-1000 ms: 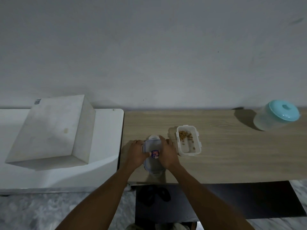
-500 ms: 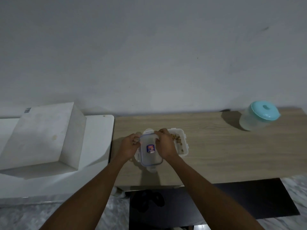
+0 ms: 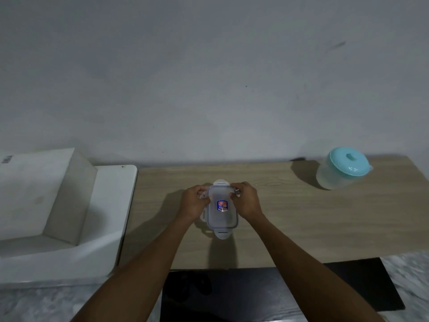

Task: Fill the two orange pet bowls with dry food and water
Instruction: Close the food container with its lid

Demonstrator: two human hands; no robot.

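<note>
The lid (image 3: 222,212) is pinched at its far corners by the left hand (image 3: 193,204) and right hand (image 3: 248,202), centred over the food container (image 3: 203,217) on the table (image 3: 301,217) (long axis pointing away); no orange bowls are seen.

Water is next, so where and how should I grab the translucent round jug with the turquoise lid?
Best grip round the body of the translucent round jug, below its turquoise lid, coming from the near left over the wooden table. No handle shows, the lid's knob is small, and a lip juts out on the right.
</note>
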